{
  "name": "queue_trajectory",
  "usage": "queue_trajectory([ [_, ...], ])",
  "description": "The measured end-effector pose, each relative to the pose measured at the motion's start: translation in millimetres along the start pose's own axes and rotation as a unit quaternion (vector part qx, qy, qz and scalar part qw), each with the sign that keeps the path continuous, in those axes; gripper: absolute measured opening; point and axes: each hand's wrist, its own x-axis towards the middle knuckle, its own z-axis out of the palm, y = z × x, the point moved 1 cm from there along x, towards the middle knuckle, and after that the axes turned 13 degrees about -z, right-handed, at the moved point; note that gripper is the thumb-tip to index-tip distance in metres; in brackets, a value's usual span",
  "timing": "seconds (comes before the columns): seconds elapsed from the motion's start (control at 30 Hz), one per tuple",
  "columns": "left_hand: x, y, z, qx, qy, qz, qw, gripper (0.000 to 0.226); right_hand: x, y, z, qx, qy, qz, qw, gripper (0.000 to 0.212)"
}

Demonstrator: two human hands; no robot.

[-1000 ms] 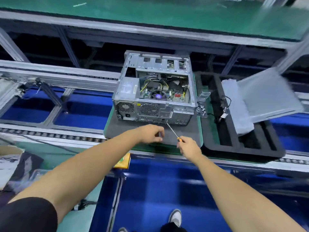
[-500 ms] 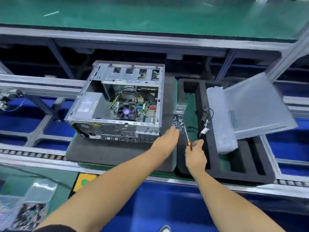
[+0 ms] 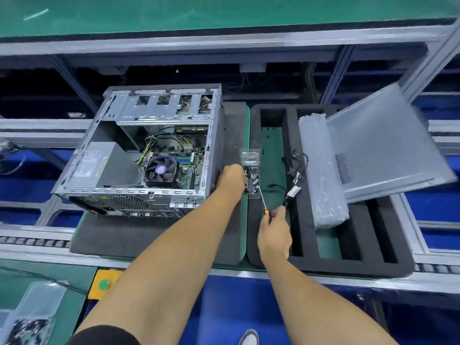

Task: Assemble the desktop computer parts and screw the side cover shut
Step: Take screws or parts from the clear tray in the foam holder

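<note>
A yellow box [image 3: 105,285] with a green button sits on the near rail, below and left of both hands; a clear bag [image 3: 29,317] of small dark parts lies on the green bench surface farther left, at the bottom corner; a shoe [image 3: 249,337] shows on the blue floor beneath the right forearm; a green shelf [image 3: 224,13] runs across the top, well beyond both hands.

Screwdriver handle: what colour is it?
Orange and black, on the screwdriver in the right hand; head view.

Bare metal case [image 3: 139,145], matt foam tray [image 3: 273,260]
</note>
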Motion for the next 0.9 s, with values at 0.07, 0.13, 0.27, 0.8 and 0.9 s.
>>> queue_trajectory([
  [0.07, 5.4, 2.5, 3.1, 0.051, -0.030, -0.002, 0.998, 0.016, -1.0, -0.1, 0.6, -0.003, 0.004, -0.009, 1.000, 0.013],
  [0.13, 10.8, 0.8, 8.8, 0.068, -0.029, 0.010, 0.997, 0.022, -1.4, -0.9, 1.2, -0.007, 0.007, -0.016, 1.000, 0.015],
  [0.27, 17.0, -6.3, 20.1, 0.081, 0.003, 0.016, 0.997, 0.015, -1.3, -0.8, 2.0, -0.007, 0.008, -0.010, 1.000, 0.015],
  [0.8, 12.5, -1.8, 31.4, 0.207, 0.020, 0.124, 0.970, 0.026, 2.0, 5.4, 8.2, -0.005, 0.018, 0.000, 1.000, 0.019],
  [0.9, 12.0, -2.8, 34.0, 0.214, 0.023, 0.116, 0.970, 0.028, 2.0, 5.5, 8.9, -0.004, 0.020, -0.001, 1.000, 0.020],
])
